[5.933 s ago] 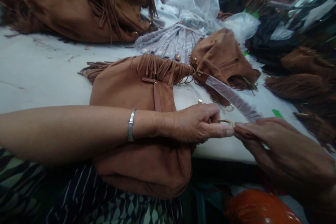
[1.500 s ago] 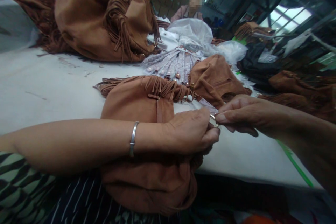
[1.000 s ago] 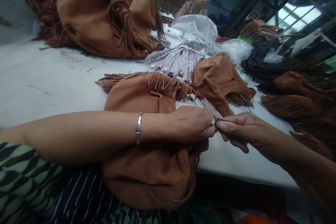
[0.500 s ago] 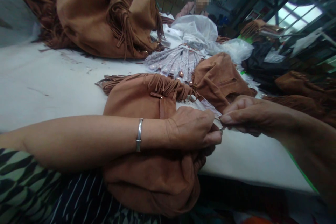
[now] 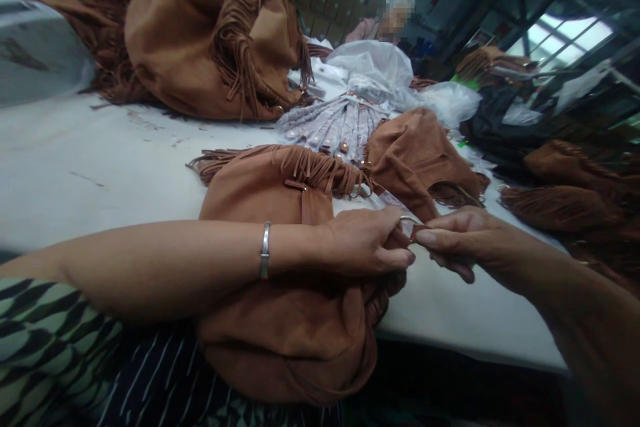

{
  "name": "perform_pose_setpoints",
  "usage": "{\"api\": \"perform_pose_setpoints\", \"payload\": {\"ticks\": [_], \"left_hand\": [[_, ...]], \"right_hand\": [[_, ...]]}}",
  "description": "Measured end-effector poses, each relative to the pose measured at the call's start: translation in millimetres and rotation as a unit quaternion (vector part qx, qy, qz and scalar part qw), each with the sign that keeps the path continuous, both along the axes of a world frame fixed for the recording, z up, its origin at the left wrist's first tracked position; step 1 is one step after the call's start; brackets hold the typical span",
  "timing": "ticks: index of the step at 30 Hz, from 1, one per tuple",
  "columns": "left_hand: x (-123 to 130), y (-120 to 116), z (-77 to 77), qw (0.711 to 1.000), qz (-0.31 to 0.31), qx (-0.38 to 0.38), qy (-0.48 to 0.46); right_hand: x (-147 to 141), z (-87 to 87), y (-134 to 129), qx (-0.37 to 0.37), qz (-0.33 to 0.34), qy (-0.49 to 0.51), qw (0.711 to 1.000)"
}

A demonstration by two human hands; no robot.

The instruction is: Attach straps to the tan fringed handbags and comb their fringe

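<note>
A brown suede bag (image 5: 285, 347) with fringe lies over the table's front edge, beneath my left forearm. My left hand (image 5: 367, 240) is closed at the bag's right side, its fingers around a metal ring (image 5: 409, 218) that shows partly at the fingertips. Opposite it, my right hand (image 5: 460, 237) pinches a small brown leather strap end (image 5: 415, 232) between thumb and forefinger, right at the ring. Whether the strap passes through the ring cannot be made out. The bag's upper face carries a short zip pull (image 5: 297, 185) and a fringed edge (image 5: 315, 167).
A larger fringed bag (image 5: 175, 47) stands at the back left. Plastic-wrapped straps (image 5: 330, 121) fan out behind my bag, beside another brown bag (image 5: 413, 150). More fringed bags (image 5: 565, 207) lie at the right. A person (image 5: 370, 28) is across the white table (image 5: 100, 173).
My right hand has shifted slightly, and the brown strap end now shows at its fingertips. More of the ring is visible above my left fingers. The view has tilted up a little.
</note>
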State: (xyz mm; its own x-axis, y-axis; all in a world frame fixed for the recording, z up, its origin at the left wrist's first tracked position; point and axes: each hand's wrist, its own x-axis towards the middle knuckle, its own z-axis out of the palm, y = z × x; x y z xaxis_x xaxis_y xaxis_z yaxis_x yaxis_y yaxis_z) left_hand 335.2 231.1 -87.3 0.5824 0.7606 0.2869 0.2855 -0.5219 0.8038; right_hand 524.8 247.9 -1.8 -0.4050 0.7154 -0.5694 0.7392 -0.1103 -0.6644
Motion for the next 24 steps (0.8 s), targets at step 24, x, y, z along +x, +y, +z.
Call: {"api": "perform_pose_setpoints", "payload": {"ticks": [24], "left_hand": [[1, -3, -2.1, 0.849, -0.217, -0.388, -0.285]], "right_hand": [[-9, 34.7, 44, -0.057, 0.192, -0.066, 0.978]]}}
